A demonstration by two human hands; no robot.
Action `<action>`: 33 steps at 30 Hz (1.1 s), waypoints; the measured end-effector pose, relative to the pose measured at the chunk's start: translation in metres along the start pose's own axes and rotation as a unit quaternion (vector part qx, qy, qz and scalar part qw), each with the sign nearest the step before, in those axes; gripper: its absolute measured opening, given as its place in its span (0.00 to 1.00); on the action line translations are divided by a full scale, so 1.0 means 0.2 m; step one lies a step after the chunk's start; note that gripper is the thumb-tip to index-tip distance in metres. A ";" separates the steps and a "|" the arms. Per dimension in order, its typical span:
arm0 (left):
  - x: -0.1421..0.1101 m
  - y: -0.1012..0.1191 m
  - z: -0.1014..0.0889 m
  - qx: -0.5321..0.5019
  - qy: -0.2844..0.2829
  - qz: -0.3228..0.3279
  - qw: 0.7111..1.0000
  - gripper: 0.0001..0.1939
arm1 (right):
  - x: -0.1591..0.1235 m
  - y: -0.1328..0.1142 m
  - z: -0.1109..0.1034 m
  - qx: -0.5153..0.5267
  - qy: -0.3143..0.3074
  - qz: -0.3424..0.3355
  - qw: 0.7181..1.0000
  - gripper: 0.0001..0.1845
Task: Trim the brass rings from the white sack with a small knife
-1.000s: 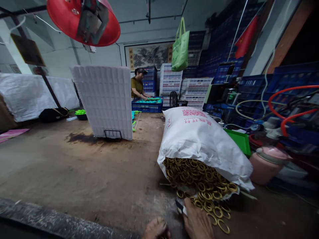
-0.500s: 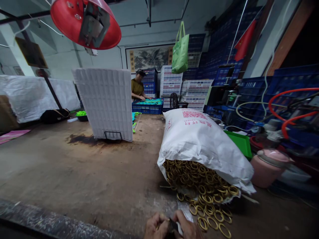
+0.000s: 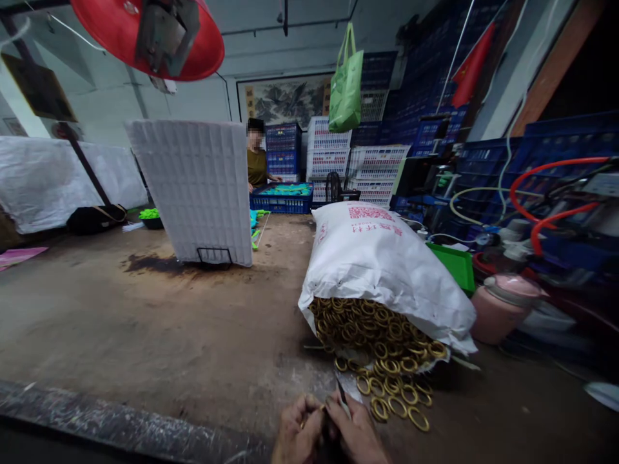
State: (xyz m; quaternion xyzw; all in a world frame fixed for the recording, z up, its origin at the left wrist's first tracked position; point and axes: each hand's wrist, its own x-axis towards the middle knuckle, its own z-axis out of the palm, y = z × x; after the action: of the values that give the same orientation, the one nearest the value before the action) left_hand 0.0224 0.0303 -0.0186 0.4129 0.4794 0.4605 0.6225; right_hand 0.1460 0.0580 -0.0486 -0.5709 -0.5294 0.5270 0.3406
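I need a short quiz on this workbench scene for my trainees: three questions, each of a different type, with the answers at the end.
1. True or false: the white sack stands upright with its mouth closed.
2. Multiple choice: what has spilled out in front of the sack's mouth?
A) Green clips
B) Gold-coloured rings
C) Blue bottle caps
3. Short answer: which of the person's hands holds the slim, dark-tipped tool?

Key:
1. False; it lies on the table with its mouth open.
2. B.
3. The right hand.
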 end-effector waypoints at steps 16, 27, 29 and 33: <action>-0.07 0.02 -0.02 -0.085 -0.036 -0.089 0.992 0.15 | -0.10 -0.15 -0.02 0.024 -0.047 -0.042 0.998 0.12; -0.07 0.04 -0.02 -0.150 -0.018 -0.095 0.984 0.18 | -0.11 -0.15 -0.03 -0.116 -0.024 -0.092 0.989 0.10; -0.07 0.04 -0.03 -0.146 -0.016 -0.080 0.986 0.18 | -0.13 -0.14 -0.02 -0.205 -0.033 -0.120 0.971 0.10; -0.06 0.02 -0.04 -0.121 -0.021 -0.072 0.990 0.16 | -0.15 -0.13 -0.02 -0.339 -0.056 -0.128 0.930 0.18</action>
State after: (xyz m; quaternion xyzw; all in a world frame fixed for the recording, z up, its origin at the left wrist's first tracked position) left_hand 0.0124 0.0198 -0.0137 0.3087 0.4355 0.4608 0.7091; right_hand 0.1475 0.0347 -0.0162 -0.5493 -0.7633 0.2992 0.1615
